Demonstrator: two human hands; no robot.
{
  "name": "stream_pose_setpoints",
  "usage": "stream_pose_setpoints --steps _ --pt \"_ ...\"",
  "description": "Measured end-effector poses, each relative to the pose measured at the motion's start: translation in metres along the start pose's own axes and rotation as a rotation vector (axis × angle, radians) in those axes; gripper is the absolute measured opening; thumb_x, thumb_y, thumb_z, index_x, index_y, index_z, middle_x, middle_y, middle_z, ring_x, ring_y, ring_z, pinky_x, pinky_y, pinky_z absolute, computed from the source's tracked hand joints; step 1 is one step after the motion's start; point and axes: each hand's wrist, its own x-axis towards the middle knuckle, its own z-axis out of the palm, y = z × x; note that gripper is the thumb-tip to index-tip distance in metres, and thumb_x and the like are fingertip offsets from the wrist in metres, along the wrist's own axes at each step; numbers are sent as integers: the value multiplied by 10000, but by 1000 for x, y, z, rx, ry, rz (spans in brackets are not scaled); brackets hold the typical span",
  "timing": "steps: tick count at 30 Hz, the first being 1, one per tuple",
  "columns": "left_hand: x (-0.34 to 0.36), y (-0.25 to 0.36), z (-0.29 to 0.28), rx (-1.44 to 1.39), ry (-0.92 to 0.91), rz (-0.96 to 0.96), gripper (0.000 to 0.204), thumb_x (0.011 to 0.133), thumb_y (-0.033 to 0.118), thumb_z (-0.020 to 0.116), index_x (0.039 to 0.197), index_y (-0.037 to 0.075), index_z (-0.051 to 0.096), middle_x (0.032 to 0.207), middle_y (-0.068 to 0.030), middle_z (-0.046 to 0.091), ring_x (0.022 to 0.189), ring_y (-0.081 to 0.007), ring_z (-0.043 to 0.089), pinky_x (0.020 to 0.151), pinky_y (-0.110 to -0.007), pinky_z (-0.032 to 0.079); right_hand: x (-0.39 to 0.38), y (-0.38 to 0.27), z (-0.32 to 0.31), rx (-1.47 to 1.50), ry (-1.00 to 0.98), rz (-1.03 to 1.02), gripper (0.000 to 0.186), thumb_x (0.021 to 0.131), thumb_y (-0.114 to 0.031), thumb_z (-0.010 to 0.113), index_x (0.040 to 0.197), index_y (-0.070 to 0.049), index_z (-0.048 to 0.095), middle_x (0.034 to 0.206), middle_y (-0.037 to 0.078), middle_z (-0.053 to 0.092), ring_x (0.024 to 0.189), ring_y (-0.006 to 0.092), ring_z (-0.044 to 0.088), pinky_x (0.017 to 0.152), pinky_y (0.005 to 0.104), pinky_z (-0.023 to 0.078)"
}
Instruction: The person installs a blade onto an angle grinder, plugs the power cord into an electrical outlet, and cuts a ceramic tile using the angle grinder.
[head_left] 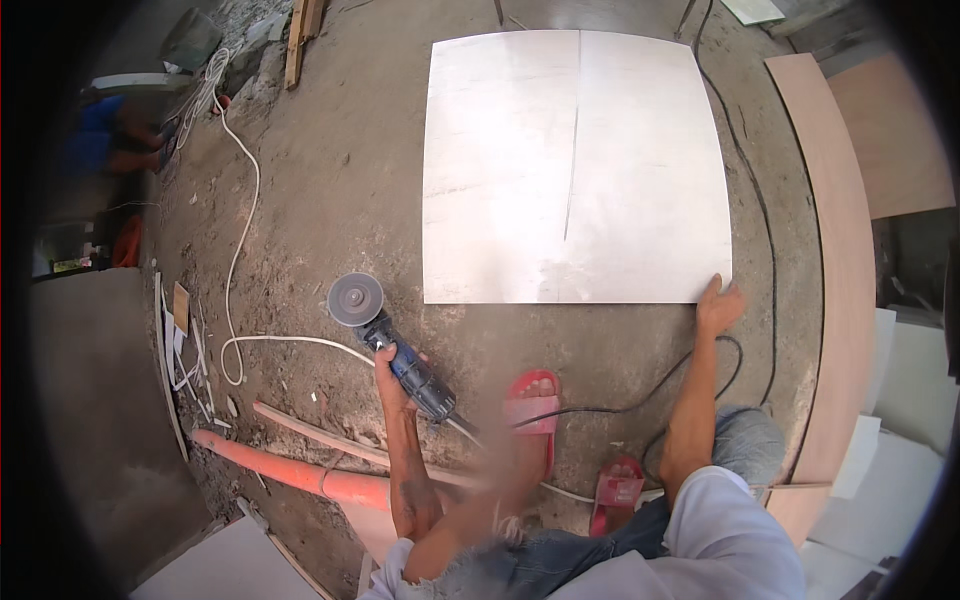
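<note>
My left hand [390, 373] is wrapped round the blue and black body of an angle grinder [418, 378]. Its grey disc [355, 299] points away from me, up and to the left, apart from the tile. A large white square tile [500, 170] with faint grey veins lies in front of me, right of the grinder. From its far edge a thin dark line [573, 150] runs toward me and stops short of the near edge. My right hand [720, 305] grips the tile's near right corner; the fingers under it are hidden.
A white cord [250, 190] loops across the dirty floor at left; a black cable [765, 220] runs along the right. An orange pipe [290, 468] and a wooden strip [320, 436] lie at lower left. Long plywood boards [835, 230] line the right side. Another person [95, 140] is at far left.
</note>
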Motion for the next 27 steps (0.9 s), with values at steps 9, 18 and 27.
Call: stream_pose_setpoints --steps 9,18,27 --pt "-6 9 -14 40 -72 13 405 803 398 632 930 16 588 736 -124 643 641 -244 672 579 -344 571 -79 -30 -12 -190 -33 92 627 895 -444 587 1259 62 523 1234 295 500 1146 446 464 895 604 412" --pt "-3 1 18 370 -107 119 350 809 350 634 891 15 576 703 -141 646 582 -238 651 550 -333 552 -127 -40 -34 74 -162 111 699 877 -469 657 1260 89 482 1220 294 490 1188 443 441 975 573 369" --pt "2 -4 43 354 -129 175 328 803 323 632 881 12 563 672 -151 628 540 -246 636 513 -335 537 -142 -49 -12 755 -360 828 442 893 -294 702 1045 102 578 950 195 629 730 258 636 658 391 563"
